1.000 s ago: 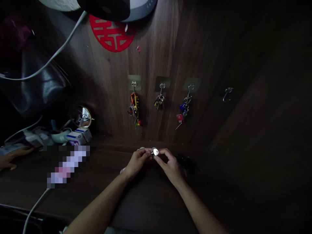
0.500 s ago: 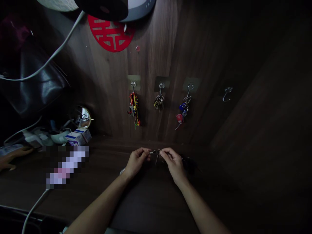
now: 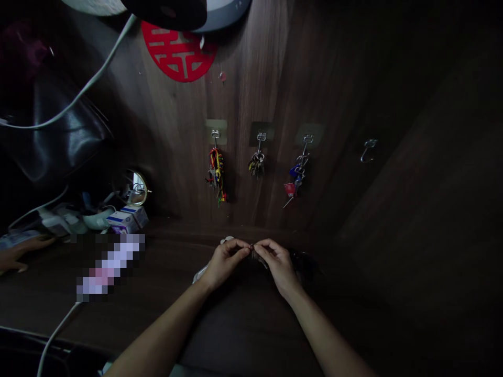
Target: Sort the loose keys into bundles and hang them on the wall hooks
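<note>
Just above the desk, my left hand [image 3: 227, 262] and my right hand [image 3: 277, 264] meet with thumbs and fingers pinched. Between them is a small ring of keys [image 3: 258, 257], dark and mostly covered by the fingertips; a thin metal part hangs below by the right fingers. A whitish object [image 3: 200, 273] shows partly from behind my left hand and wrist. To the right of my right hand lies a dark bundle [image 3: 306, 263], too dim to make out.
On the wall hang keys with coloured cords [image 3: 216, 175], a bunch of keys [image 3: 257, 165] and keys with blue and red tags [image 3: 296, 175], each on a hook. A bare hook [image 3: 367, 151] is at right. Boxes [image 3: 126, 219], a round mirror [image 3: 133, 187] and a cable [image 3: 58, 332] are at left.
My hands have come closer together, and the ring with its keys, seen between them before, is now mostly hidden by the fingertips. More of the whitish object shows behind my left hand.
</note>
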The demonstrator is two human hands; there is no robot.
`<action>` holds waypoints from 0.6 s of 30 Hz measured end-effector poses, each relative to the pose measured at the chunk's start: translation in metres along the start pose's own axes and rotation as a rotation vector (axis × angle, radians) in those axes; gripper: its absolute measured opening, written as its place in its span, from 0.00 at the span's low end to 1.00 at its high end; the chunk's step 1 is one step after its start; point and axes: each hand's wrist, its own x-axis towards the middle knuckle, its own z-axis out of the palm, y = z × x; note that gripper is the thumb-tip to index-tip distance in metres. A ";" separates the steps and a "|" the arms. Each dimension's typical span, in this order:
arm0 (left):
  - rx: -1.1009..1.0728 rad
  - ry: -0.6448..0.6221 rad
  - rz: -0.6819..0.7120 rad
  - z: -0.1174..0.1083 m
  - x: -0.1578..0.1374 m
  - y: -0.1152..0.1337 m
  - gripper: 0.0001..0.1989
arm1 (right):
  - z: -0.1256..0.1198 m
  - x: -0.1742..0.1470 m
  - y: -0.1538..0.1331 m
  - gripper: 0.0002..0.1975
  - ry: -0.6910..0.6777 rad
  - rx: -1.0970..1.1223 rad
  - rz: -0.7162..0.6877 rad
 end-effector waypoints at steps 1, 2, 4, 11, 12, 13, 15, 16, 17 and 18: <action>-0.007 -0.003 0.001 0.000 0.000 0.000 0.09 | 0.000 0.000 0.000 0.11 -0.005 -0.003 0.000; -0.002 -0.004 0.005 0.001 -0.001 0.000 0.09 | 0.001 0.000 0.000 0.11 -0.010 -0.007 0.002; 0.041 -0.004 0.023 0.001 -0.001 0.001 0.08 | 0.001 0.000 0.000 0.11 -0.012 -0.021 0.003; 0.214 0.009 0.183 0.000 -0.004 0.003 0.07 | -0.002 0.002 0.002 0.08 -0.057 -0.178 -0.139; 0.223 0.003 0.198 -0.001 -0.004 0.003 0.07 | -0.002 0.002 0.001 0.08 -0.060 -0.204 -0.168; 0.230 -0.005 0.207 -0.001 -0.005 0.003 0.07 | -0.003 0.002 0.001 0.08 -0.063 -0.229 -0.201; 0.245 -0.022 0.214 -0.001 -0.005 0.003 0.08 | -0.003 0.001 -0.002 0.07 -0.063 -0.271 -0.268; 0.252 -0.026 0.213 -0.002 -0.005 0.004 0.08 | -0.002 0.000 -0.004 0.07 -0.061 -0.290 -0.298; 0.257 -0.029 0.209 -0.002 -0.005 0.004 0.09 | -0.002 -0.001 -0.005 0.07 -0.060 -0.307 -0.323; 0.261 -0.029 0.204 -0.002 -0.005 0.004 0.09 | -0.002 -0.002 -0.007 0.07 -0.054 -0.322 -0.345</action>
